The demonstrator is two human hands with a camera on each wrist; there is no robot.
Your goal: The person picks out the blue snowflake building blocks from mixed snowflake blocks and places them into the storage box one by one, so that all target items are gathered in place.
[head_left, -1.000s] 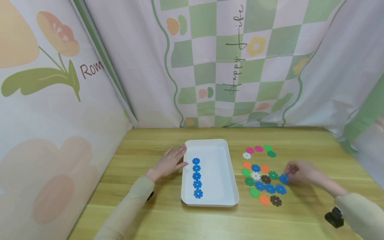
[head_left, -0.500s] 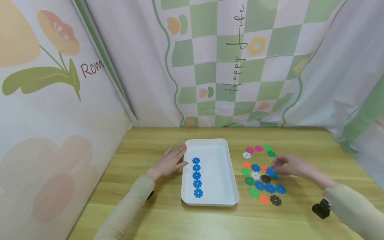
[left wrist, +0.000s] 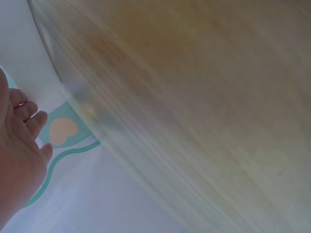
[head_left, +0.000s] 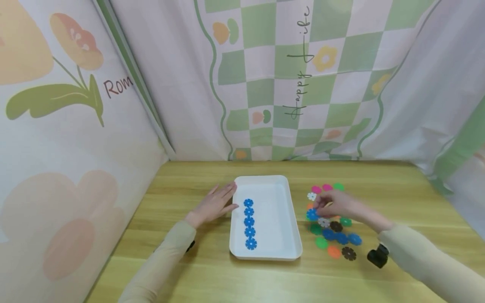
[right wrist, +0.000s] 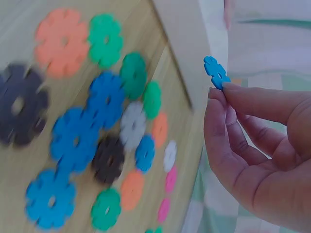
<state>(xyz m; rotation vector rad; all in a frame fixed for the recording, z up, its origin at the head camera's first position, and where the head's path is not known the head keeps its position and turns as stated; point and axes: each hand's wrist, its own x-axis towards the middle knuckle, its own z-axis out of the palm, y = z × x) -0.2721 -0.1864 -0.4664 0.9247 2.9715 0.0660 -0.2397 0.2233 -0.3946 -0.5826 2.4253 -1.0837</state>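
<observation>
Blue notched disc (head_left: pixel 310 215), pinched in the right-hand grip (head_left: pixel 339 204), left-hand grip (head_left: pixel 213 206) loose, seemingly touching the white tray (head_left: pixel 273 219).

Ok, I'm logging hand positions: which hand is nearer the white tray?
Left. The left hand touches the white tray on its left side; the right hand is off to the tray's right, above loose discs, pinching a blue disc.

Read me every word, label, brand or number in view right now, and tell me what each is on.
"Happy Life", running sideways up the green-and-white checked curtain.
"Rom", beside a printed flower on the left wall covering; any further letters are cut off at the edge.
No lettering or number shows on the tray or discs.
</observation>
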